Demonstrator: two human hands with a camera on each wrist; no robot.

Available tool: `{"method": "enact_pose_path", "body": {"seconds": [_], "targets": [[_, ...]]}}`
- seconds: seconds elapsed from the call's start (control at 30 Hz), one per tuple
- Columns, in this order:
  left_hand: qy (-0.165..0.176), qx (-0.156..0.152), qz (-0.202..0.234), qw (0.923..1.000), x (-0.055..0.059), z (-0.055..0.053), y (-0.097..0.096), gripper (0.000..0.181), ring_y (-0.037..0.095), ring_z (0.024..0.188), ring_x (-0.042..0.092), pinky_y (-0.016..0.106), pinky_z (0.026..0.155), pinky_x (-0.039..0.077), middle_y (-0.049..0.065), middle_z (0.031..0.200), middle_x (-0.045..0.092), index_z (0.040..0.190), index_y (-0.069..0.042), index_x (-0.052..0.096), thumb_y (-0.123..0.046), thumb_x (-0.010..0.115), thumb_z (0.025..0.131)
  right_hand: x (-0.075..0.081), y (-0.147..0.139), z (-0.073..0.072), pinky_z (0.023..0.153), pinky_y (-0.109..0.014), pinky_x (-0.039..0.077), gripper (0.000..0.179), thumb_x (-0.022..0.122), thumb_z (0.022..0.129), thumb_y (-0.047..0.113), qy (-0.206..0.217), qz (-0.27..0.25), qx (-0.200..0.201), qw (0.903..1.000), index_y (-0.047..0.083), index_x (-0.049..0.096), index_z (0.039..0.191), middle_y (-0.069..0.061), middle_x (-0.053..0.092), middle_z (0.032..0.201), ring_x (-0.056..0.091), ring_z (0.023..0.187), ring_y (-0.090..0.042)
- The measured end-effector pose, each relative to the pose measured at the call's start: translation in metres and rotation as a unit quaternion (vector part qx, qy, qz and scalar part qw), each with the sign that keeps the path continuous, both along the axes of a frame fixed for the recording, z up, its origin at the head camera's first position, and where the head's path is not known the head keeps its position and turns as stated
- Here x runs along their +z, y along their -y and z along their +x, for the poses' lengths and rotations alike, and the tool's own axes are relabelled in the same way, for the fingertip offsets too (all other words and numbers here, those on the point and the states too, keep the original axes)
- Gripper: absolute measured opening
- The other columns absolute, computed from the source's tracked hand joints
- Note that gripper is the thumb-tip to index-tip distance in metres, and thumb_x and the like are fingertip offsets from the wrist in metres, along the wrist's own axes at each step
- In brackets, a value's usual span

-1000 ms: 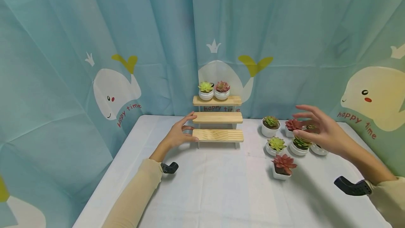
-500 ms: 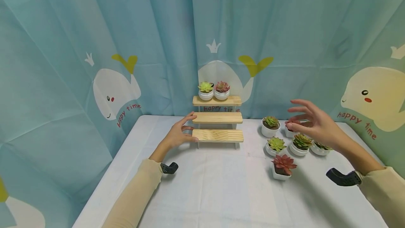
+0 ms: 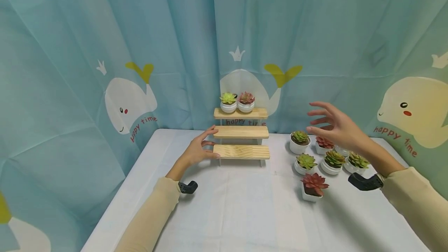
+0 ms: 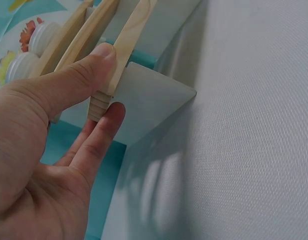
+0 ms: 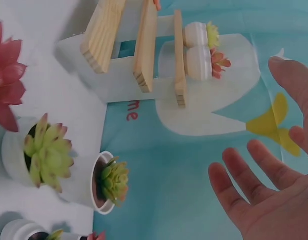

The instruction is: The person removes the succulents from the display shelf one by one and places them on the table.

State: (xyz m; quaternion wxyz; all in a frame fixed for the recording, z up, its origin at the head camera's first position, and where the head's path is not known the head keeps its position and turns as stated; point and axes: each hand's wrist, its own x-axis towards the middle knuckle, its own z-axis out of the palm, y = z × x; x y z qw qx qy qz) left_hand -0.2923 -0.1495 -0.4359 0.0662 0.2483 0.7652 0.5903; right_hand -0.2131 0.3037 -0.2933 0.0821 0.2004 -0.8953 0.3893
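A three-step wooden display stand (image 3: 241, 132) stands at the back middle of the table. My left hand (image 3: 196, 150) grips the left end of its lowest board, thumb on the front edge and fingertips at the end grain (image 4: 100, 106). On the top step sit two white-potted succulents, a yellow-green one (image 3: 228, 102) and a reddish one (image 3: 246, 102). My right hand (image 3: 337, 127) is raised over the back of the plant group with fingers spread and nothing held. Below and left of it is a green succulent in a round white pot (image 3: 299, 146).
Several more potted succulents stand on the right of the white-covered table (image 3: 245, 209), including a red one in a square pot (image 3: 311, 193) nearest the front. A blue curtain (image 3: 189, 49) with whale prints hangs behind.
My right hand has moved left and up, away from the rear pots, uncovering plants on the right. My left hand keeps its grip on the stand.
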Motion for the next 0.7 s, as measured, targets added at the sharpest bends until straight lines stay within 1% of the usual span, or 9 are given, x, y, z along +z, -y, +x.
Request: {"method": "enact_pose_path", "body": {"seconds": [0.1,0.23,0.3,0.37,0.43,0.53,0.6,0.7], "targets": [[0.000,-0.001,0.000,1.0000,0.000,-0.001,0.000,0.090,0.041,0.129,0.055,0.040,0.091,0.059,0.001,0.172,0.017,0.157,-0.013,0.042,0.004,0.086,0.080,0.002,0.006,-0.007,0.085,-0.013,0.051,0.073,0.076,0.096,0.017,-0.001,-0.004,0.007,1.0000,0.022,0.036,0.158,-0.016,0.057,0.143,0.062,0.119,-0.036],[0.003,0.002,-0.003,1.0000,0.000,-0.001,0.000,0.091,0.039,0.129,0.056,0.040,0.091,0.059,0.001,0.171,0.018,0.157,-0.014,0.043,0.004,0.087,0.079,0.002,0.015,-0.019,0.085,-0.010,0.050,0.072,0.076,0.096,0.019,0.001,-0.011,0.007,0.9999,0.020,0.037,0.157,-0.016,0.056,0.144,0.062,0.120,-0.036],[0.002,0.004,-0.004,1.0000,0.001,0.000,0.000,0.091,0.039,0.129,0.056,0.040,0.091,0.059,0.001,0.171,0.018,0.157,-0.014,0.043,0.004,0.087,0.079,0.002,0.019,-0.026,0.086,-0.012,0.050,0.072,0.076,0.096,0.020,0.001,-0.014,0.009,0.9999,0.020,0.037,0.157,-0.016,0.056,0.144,0.062,0.120,-0.036],[0.002,0.004,-0.004,1.0000,0.001,0.000,0.000,0.091,0.040,0.129,0.055,0.041,0.091,0.059,0.001,0.171,0.018,0.157,-0.014,0.043,0.004,0.087,0.079,0.000,0.024,-0.031,0.089,-0.020,0.055,0.074,0.076,0.096,0.021,-0.003,-0.012,0.017,0.9998,0.018,0.036,0.158,-0.018,0.055,0.144,0.062,0.120,-0.038],[0.003,0.005,-0.003,1.0000,0.002,0.001,0.000,0.091,0.040,0.130,0.055,0.041,0.091,0.059,0.000,0.171,0.018,0.157,-0.014,0.043,0.004,0.087,0.079,-0.001,0.029,-0.037,0.093,-0.033,0.057,0.076,0.077,0.096,0.021,-0.002,-0.016,0.021,0.9996,0.017,0.035,0.159,-0.020,0.054,0.145,0.062,0.121,-0.039],[0.003,0.004,-0.004,1.0000,0.002,0.002,0.000,0.091,0.040,0.129,0.055,0.041,0.091,0.059,0.000,0.172,0.018,0.157,-0.013,0.043,0.004,0.087,0.079,-0.003,0.037,-0.045,0.098,-0.052,0.054,0.078,0.077,0.095,0.021,0.007,-0.021,0.022,0.9995,0.015,0.034,0.159,-0.022,0.053,0.146,0.060,0.124,-0.040],[0.002,0.003,-0.004,1.0000,0.002,0.002,0.000,0.091,0.040,0.129,0.055,0.041,0.091,0.059,0.000,0.171,0.018,0.157,-0.013,0.043,0.004,0.087,0.079,-0.004,0.043,-0.050,0.100,-0.056,0.052,0.079,0.078,0.094,0.021,0.017,-0.028,0.017,0.9993,0.014,0.034,0.159,-0.022,0.053,0.146,0.059,0.126,-0.040],[-0.001,0.002,-0.003,1.0000,0.002,0.001,0.000,0.091,0.040,0.128,0.056,0.041,0.092,0.059,0.001,0.172,0.018,0.157,-0.013,0.043,0.004,0.087,0.079,-0.006,0.053,-0.058,0.101,-0.057,0.051,0.080,0.079,0.094,0.025,0.021,-0.028,0.013,0.9993,0.013,0.034,0.159,-0.023,0.053,0.145,0.058,0.127,-0.041]]}}
